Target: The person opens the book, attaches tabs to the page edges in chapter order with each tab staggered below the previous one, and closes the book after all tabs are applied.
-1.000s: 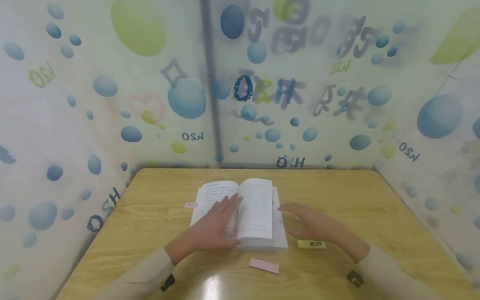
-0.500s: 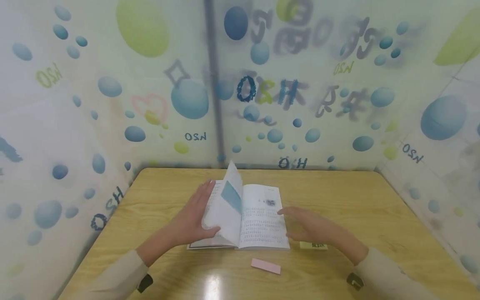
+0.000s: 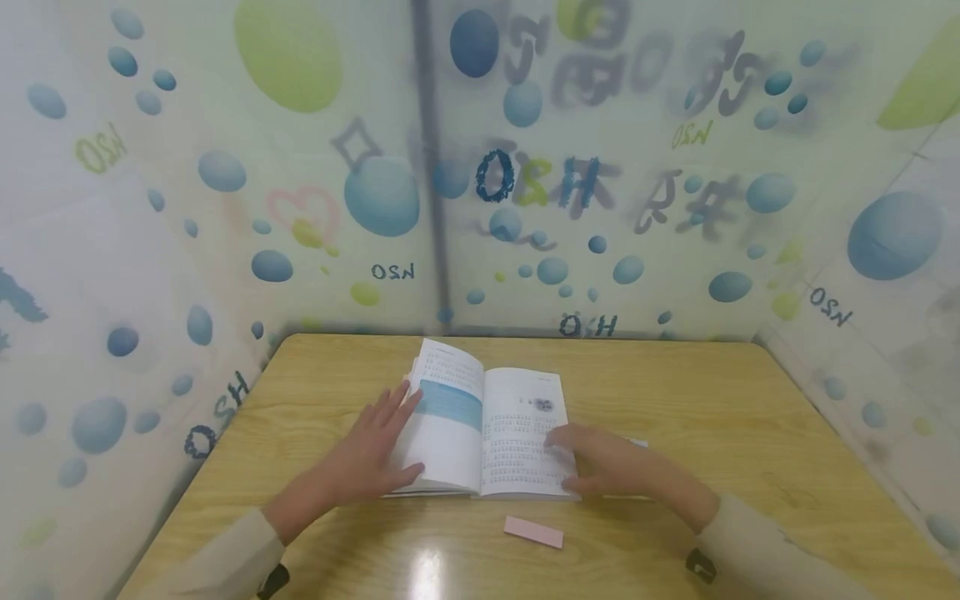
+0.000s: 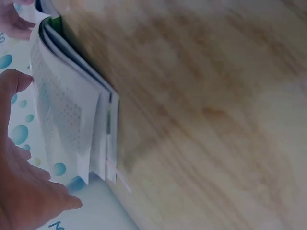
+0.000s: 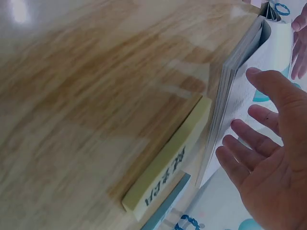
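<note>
An open book point(image 3: 517, 433) lies on the wooden table, its left page carrying a printed blue band and its right page lines of text. My left hand point(image 3: 371, 454) is at the outer edge of the left-hand leaves, fingers spread and nearly straight. These leaves stand slightly raised from those beneath, as the left wrist view shows. My right hand point(image 3: 611, 462) is over the right page's outer edge, fingers loosely bent, gripping nothing. Beside the book's right side, close to that hand, are a yellow sticky-note pad point(image 5: 168, 158) with handwriting and a blue pad point(image 5: 165, 203).
A pink paper strip point(image 3: 533, 532) lies on the table point(image 3: 660, 383) in front of the book. A pale pink tab point(image 4: 123, 179) sticks out from the book's left-hand leaves. Walls printed with bubbles point(image 3: 382, 196) stand behind the table and at both sides.
A bundle of leaves has turned over to the left, revealing the blue-banded page. My left hand has moved left from the book's middle. My right hand has shifted slightly onto the right page's edge.
</note>
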The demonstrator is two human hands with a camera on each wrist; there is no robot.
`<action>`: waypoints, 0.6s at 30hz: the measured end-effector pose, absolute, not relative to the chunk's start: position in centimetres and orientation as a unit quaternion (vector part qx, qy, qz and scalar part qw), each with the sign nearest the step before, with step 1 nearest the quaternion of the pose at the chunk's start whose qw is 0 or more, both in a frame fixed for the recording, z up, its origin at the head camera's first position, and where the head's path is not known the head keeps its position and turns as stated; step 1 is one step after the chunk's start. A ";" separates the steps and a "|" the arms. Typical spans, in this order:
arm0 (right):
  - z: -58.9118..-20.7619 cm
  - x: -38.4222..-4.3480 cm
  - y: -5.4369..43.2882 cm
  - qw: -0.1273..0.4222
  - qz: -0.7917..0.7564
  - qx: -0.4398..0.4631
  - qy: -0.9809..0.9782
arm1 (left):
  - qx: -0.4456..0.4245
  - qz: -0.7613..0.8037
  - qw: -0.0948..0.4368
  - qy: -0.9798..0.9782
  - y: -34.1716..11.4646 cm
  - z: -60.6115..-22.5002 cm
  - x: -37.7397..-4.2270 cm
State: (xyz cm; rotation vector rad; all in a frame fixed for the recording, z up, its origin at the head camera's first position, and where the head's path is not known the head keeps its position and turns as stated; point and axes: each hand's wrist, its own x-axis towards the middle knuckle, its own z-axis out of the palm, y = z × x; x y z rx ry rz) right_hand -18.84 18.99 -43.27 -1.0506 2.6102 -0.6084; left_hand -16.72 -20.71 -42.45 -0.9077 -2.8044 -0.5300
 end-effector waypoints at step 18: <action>-44.7 -18.8 17.3 0.145 -0.175 -0.394 0.890 | -0.324 -0.135 -0.033 -0.936 -16.5 -45.2 -16.4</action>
